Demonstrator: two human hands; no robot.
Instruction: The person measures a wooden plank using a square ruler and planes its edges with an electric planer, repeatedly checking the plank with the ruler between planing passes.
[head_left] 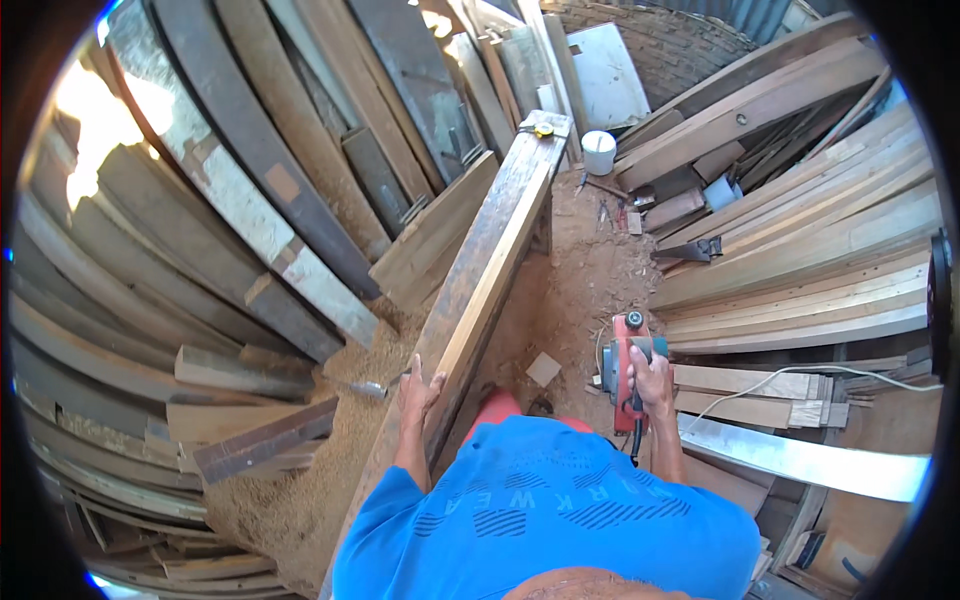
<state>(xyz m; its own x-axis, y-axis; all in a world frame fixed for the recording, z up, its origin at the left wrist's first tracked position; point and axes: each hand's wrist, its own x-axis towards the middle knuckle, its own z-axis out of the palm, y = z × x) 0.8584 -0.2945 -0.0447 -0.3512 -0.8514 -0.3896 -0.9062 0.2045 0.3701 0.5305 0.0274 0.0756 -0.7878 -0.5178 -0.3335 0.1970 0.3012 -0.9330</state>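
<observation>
My right hand [652, 382] is wrapped round the handle of a red electric planer [622, 365], which is held up to the right of the bench. A dark cord hangs from the planer's near end. My left hand [418, 395] is on a pale wooden strip [490, 285], with thumb and fingers on either side of it. The strip lies lengthwise along a long, narrow, dark wooden bench [470, 255]. A yellow tape measure [543, 130] rests on the bench's far end. Beside my left hand, a grey metal-headed tool [370, 388] sticks out leftward from the bench.
Boards lean in rows on the left [280, 180], and stacked planks [800, 290] fill the right. A white bucket [599, 152] stands beyond the bench, near scattered hand tools [610, 213]. Sawdust [265, 510] covers the ground at left. A white cord [780, 373] crosses the right-hand planks.
</observation>
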